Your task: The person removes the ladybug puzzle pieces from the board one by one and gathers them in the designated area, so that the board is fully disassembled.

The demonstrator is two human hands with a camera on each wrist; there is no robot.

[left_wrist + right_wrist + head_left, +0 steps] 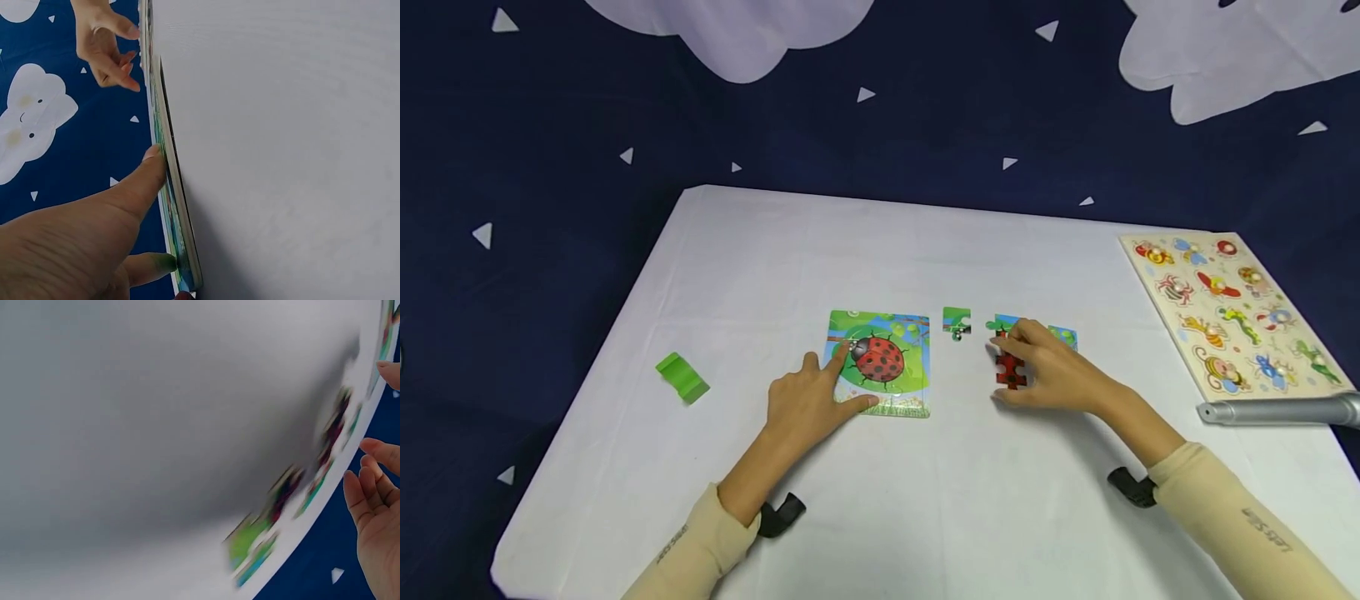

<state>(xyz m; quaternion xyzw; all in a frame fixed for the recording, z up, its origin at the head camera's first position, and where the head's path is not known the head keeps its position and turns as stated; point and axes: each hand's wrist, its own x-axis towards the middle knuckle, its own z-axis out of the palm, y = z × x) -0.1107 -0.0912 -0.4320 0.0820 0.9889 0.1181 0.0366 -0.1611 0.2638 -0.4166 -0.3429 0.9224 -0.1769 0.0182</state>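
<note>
Navy fabric [925, 125] printed with white clouds [737, 33] and small triangles backs a white-covered table [962, 508], where a person in cream sleeves [1243, 521] works over a ladybug puzzle. At the middle of the table lies a square ladybug board [913, 379], flat, its red-and-black beetle on green. The left hand [805, 404] rests on it from the left side, index finger extended to the beetle's head and thumb stretched along the lower part, pressing without gripping. To the right of the board, the right hand [1056, 371] arches over loose red-and-black pieces [1011, 369], thumb and fingers parted around them, with no piece visibly pinched; whether the fingertips touch them cannot be told, and the right wrist view shows the pieces blurred. Just beside the board sits 1 green corner piece [955, 319], while another green-and-blue piece [1066, 335] shows partly behind the right hand. A green strip [682, 378] lies well apart at left; at far right, an insect peg board [1236, 317] lies near a silver tube [1277, 411]
</note>
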